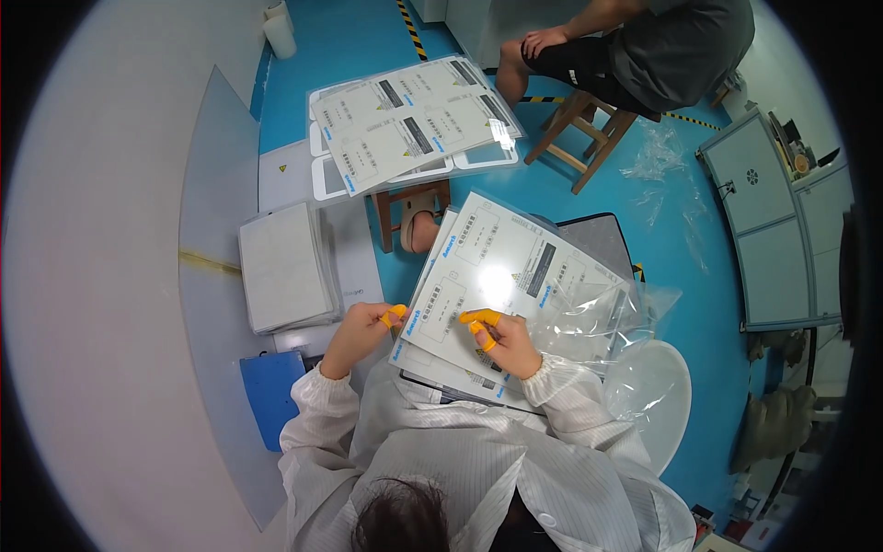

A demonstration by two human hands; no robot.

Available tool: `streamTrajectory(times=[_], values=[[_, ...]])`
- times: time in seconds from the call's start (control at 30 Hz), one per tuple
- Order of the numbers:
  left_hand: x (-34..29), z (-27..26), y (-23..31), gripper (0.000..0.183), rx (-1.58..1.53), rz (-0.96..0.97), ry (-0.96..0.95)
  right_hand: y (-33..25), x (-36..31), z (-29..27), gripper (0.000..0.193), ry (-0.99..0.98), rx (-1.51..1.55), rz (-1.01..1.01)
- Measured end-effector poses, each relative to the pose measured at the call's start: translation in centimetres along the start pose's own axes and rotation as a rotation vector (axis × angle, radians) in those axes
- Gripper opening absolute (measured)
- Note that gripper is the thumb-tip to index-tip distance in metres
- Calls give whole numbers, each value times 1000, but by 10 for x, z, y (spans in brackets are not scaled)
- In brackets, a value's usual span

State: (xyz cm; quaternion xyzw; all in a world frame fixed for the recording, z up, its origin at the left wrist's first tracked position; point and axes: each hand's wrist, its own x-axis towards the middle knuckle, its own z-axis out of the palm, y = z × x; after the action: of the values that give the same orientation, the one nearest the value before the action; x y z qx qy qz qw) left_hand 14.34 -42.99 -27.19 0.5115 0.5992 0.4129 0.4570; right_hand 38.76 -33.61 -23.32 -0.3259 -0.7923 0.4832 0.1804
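Here, left hand [354, 338]: curled, its covered tips drawn in at the left edge of the top printed sheet; I cannot tell whether they pinch that edge or only sit beside it.
Right hand [515, 351]: bent over the face of the same sheet, fingers bunched loosely near one another; whether something thin lies between them is too small to tell.
Yellow finger covers [487, 316]: on the tips of both hands; best kept snug, so they grip without sliding or leaving prints.
Top printed sheet [524, 299]: over the person's lap, askew on another sheet [425, 366] that shows along the lower left; holding it flat with one hand while the other works the edge should stop the two slipping apart.
Glare: a bright patch sits on the sheet's middle; a slight tilt would probably make fine edges easier to see.
Clear film [589, 317]: crumpled across the sheet's right side and near the white tub [676, 382]; keeping it away from the fingers would avoid snags.
Pressure: light, I judge, and nearly level with the surface, since a hard pull could crease a corner or scratch the print.
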Motion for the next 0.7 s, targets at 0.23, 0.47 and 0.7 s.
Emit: streamTrajectory(times=[0.23,0.47,0.7], values=[[17,16,22,26,-238,-158,-56,-6,6,45,28,-22,-119,-253],[15,16,28,27,-223,-194,-72,-15,19,52,28,10,-190,-218],[18,18,14,24,-264,-153,-84,10,13,36,15,-98,106,-284]])
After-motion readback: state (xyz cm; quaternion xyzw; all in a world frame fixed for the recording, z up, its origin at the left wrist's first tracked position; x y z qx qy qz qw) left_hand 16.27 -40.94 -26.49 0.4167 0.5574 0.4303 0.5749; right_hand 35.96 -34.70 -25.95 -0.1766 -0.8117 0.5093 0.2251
